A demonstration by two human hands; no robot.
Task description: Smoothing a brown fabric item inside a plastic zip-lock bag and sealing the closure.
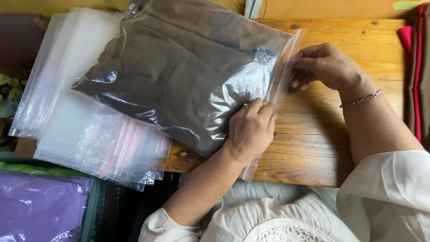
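A clear plastic bag (pixel 179 67) with a folded dark brown cloth inside lies across a wooden table (pixel 313 148). My left hand (pixel 251 130) pinches the bag's open edge near its lower end. Higher up on that same edge, my right hand (pixel 324 65) grips the flap between thumb and fingers; it wears a thin bracelet at the wrist. The bag rests partly on a stack of empty clear bags (pixel 85 121).
The stack of empty bags has red sealing strips and overhangs the table's left front edge. A purple packed bag (pixel 40 206) sits in a green bin at lower left. Red and dark fabric (pixel 419 76) hangs at the right edge.
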